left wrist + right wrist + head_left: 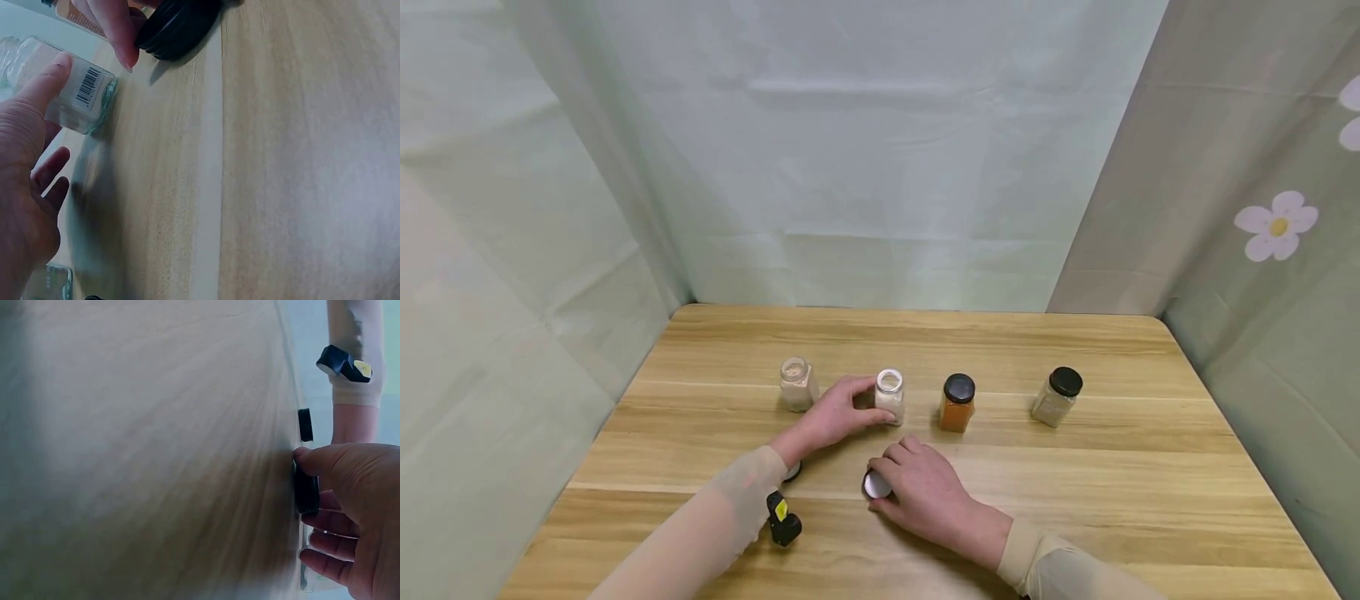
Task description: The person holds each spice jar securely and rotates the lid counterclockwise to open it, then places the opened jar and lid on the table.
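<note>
My left hand (838, 412) grips an uncapped glass jar (890, 405) with pale contents, standing on the table. In the left wrist view, the thumb lies along the barcode label of this jar (75, 81). Nearer to me, my right hand (928, 496) pinches a black jar lid (877, 485) between thumb and fingers, its white inner face upward. The right wrist view shows that lid (306, 492) edge-on at the tabletop, with the other fingers spread beside it.
Another uncapped jar (797, 387) stands at the left, and a second black lid (792, 472) lies partly behind the left forearm. To the right are two black-capped jars, one with orange contents (957, 414) and one pale (1054, 404). A wrist camera (783, 521) sits on the left sleeve.
</note>
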{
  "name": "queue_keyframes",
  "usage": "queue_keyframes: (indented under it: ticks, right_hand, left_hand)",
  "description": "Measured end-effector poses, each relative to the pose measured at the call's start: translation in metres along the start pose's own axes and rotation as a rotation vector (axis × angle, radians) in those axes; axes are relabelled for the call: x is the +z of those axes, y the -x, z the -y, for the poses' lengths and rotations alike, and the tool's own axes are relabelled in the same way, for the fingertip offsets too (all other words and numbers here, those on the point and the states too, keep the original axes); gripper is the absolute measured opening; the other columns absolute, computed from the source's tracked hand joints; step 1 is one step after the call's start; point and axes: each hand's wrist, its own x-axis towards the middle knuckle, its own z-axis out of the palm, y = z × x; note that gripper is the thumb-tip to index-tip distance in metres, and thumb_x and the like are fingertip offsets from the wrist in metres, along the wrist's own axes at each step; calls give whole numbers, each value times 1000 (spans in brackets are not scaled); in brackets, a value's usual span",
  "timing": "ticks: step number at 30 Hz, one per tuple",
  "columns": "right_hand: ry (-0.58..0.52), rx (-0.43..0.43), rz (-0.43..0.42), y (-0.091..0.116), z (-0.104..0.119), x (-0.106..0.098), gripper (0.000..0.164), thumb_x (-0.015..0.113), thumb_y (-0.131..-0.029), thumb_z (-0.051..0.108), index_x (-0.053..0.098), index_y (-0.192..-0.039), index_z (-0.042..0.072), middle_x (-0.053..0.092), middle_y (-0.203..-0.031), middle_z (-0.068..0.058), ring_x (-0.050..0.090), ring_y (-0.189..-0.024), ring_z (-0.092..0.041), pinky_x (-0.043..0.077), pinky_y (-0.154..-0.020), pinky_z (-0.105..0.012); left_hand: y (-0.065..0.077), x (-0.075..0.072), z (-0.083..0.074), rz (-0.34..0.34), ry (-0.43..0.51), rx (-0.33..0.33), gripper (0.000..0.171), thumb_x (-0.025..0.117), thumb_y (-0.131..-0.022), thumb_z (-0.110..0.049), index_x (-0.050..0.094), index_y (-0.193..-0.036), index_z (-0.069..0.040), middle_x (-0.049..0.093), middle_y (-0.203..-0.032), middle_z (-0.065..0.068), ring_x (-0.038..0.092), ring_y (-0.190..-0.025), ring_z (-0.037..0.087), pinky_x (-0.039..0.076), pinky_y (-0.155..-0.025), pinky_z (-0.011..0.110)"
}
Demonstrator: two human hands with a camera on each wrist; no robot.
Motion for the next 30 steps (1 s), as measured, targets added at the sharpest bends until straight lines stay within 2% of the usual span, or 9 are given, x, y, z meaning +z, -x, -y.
queue_keyframes:
  ticks: [9,14,18,22,26,30]
  right_hand:
    - [-22,-4,7,-1,0,1,45,83,-84,48,72,-116,19,62,-100,7,52,-93,-13,49,-76,-29]
    - [-23,-19,-12,0,0,2,53,84,-82,49,69,-122,19,61,-101,7,53,-94,-14,49,-78,-31]
    - [-36,-24,-27,5,-1,0,56,83,-82,51,67,-125,18,62,-104,7,54,-96,-14,50,-81,-31]
    - [-95,-10,-46,11,-5,-9,48,80,-86,47,69,-124,19,63,-107,8,55,-101,-12,50,-86,-31]
    - [-145,-24,-141,20,-12,-22,37,80,-89,36,72,-120,18,67,-110,9,57,-106,-12,50,-89,-32]
    - [-172,-55,-303,29,-22,-40,28,77,-92,29,74,-118,18,69,-111,8,60,-105,-13,52,-86,-32]
  left_hand:
    - [1,2,1,-35,-22,13,51,84,-86,-37,68,-132,-22,69,-120,-7,57,-117,17,37,-111,45]
    - [3,4,0,-59,-26,1,55,84,-86,-39,67,-135,-21,68,-123,-5,56,-117,19,38,-110,45]
    - [6,5,-2,-60,-11,-41,64,84,-86,-41,62,-142,-18,64,-130,2,53,-123,22,36,-112,46]
    - [8,5,-4,-56,18,-74,85,84,-85,-43,45,-155,-15,56,-143,8,46,-135,28,32,-116,49]
    - [10,-1,-10,-85,80,-63,98,84,-86,-41,28,-163,-15,49,-152,7,42,-140,33,32,-116,53]
    - [15,-12,-20,-149,97,-43,99,82,-87,-45,25,-164,-20,45,-156,2,41,-141,33,34,-113,58]
